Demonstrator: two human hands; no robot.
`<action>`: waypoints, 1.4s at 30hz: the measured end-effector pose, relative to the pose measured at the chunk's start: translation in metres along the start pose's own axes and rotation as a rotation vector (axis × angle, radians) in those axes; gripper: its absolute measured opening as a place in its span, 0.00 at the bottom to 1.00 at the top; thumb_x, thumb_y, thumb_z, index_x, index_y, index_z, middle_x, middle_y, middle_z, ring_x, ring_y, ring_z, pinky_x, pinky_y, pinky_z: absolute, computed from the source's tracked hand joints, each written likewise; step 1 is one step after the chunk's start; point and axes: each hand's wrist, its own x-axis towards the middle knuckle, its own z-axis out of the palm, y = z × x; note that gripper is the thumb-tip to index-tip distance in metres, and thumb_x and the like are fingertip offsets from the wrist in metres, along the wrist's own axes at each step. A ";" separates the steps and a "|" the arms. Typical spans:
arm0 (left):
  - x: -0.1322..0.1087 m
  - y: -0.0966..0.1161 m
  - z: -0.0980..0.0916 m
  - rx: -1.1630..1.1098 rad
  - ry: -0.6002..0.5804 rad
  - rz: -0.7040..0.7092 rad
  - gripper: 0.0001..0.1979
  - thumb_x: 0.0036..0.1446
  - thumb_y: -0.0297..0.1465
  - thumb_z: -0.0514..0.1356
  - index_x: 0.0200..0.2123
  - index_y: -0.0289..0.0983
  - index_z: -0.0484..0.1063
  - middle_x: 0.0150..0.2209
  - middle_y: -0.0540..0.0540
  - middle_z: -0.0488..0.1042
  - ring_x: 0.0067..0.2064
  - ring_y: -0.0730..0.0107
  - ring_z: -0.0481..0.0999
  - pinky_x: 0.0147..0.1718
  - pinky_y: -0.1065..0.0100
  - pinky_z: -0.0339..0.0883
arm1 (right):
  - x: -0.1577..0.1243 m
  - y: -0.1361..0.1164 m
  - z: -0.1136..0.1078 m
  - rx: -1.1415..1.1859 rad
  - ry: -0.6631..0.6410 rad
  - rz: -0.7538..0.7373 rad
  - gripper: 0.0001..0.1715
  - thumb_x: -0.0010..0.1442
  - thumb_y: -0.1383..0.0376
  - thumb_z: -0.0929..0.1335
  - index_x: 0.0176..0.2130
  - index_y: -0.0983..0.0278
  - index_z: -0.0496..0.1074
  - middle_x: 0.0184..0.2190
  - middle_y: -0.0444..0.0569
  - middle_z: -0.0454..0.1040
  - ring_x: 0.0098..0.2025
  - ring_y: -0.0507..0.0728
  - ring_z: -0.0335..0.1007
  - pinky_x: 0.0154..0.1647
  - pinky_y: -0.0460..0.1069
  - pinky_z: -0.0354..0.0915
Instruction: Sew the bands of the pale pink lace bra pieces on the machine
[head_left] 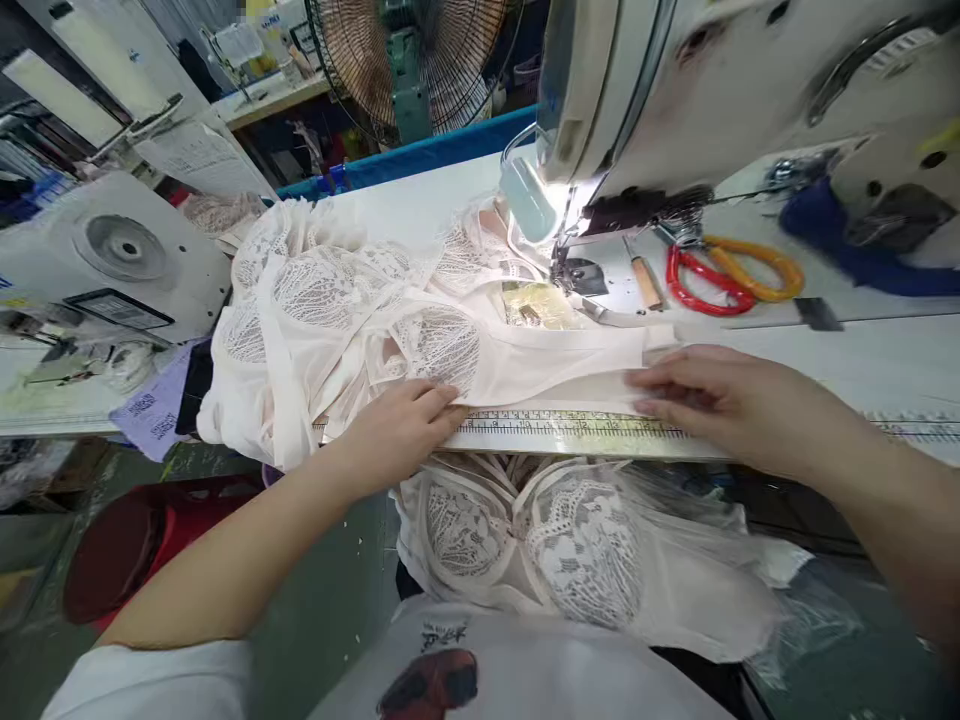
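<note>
The pale lace bra (521, 362) lies spread across the centre of the frame, just behind a measuring tape (570, 427) along the front edge of the counter (892, 365). The left hand (401, 422) rests its fingers on it; whether they pinch, I can't tell. The right hand (724, 400) has its fingers closed on the bra's right end. Similar bras (300, 310) heap up at left, and a white sewing machine (720, 90) fills the upper right

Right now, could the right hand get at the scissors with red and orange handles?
Probably yes: nothing visible blocks the right hand from the scissors, though it would first leave the garment.
</note>
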 end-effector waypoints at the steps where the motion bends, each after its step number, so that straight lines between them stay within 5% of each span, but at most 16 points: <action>1: -0.001 -0.001 0.000 0.001 -0.007 0.005 0.17 0.58 0.21 0.51 0.50 0.31 0.67 0.52 0.40 0.68 0.48 0.59 0.67 0.46 0.61 0.65 | 0.000 -0.001 -0.001 -0.006 0.012 -0.018 0.20 0.51 0.53 0.64 0.38 0.61 0.74 0.39 0.52 0.72 0.35 0.58 0.70 0.34 0.52 0.66; 7: -0.004 -0.004 0.005 0.010 -0.007 0.026 0.17 0.56 0.21 0.51 0.49 0.31 0.68 0.52 0.38 0.67 0.50 0.55 0.66 0.48 0.57 0.64 | 0.002 -0.005 -0.009 -0.009 0.058 -0.226 0.14 0.56 0.60 0.61 0.35 0.62 0.74 0.37 0.51 0.74 0.43 0.59 0.69 0.41 0.53 0.65; 20: 0.001 -0.009 0.011 0.073 0.100 0.065 0.19 0.54 0.18 0.49 0.48 0.33 0.68 0.50 0.37 0.69 0.48 0.54 0.69 0.45 0.56 0.68 | 0.017 -0.007 -0.018 -0.089 0.033 -0.260 0.14 0.52 0.67 0.69 0.41 0.66 0.73 0.41 0.52 0.72 0.46 0.60 0.65 0.46 0.54 0.62; 27: 0.000 -0.006 0.014 0.079 0.125 0.059 0.16 0.57 0.22 0.48 0.46 0.33 0.69 0.49 0.36 0.69 0.47 0.54 0.70 0.42 0.55 0.69 | 0.013 -0.002 -0.016 -0.017 0.060 -0.311 0.06 0.51 0.68 0.69 0.34 0.63 0.72 0.40 0.49 0.72 0.46 0.59 0.64 0.47 0.53 0.61; 33: 0.001 -0.004 0.008 0.076 0.067 0.049 0.18 0.55 0.19 0.49 0.48 0.31 0.68 0.50 0.35 0.68 0.48 0.53 0.68 0.43 0.55 0.69 | 0.010 -0.001 -0.017 -0.012 0.016 -0.339 0.04 0.52 0.69 0.67 0.28 0.63 0.72 0.42 0.52 0.71 0.49 0.60 0.63 0.47 0.53 0.61; 42: -0.003 0.001 0.002 -0.047 -0.070 -0.071 0.18 0.60 0.25 0.49 0.53 0.36 0.65 0.55 0.42 0.65 0.52 0.59 0.65 0.49 0.59 0.64 | 0.015 0.016 -0.001 -0.067 0.047 -0.426 0.16 0.55 0.56 0.61 0.25 0.59 0.72 0.42 0.54 0.70 0.44 0.63 0.67 0.43 0.59 0.64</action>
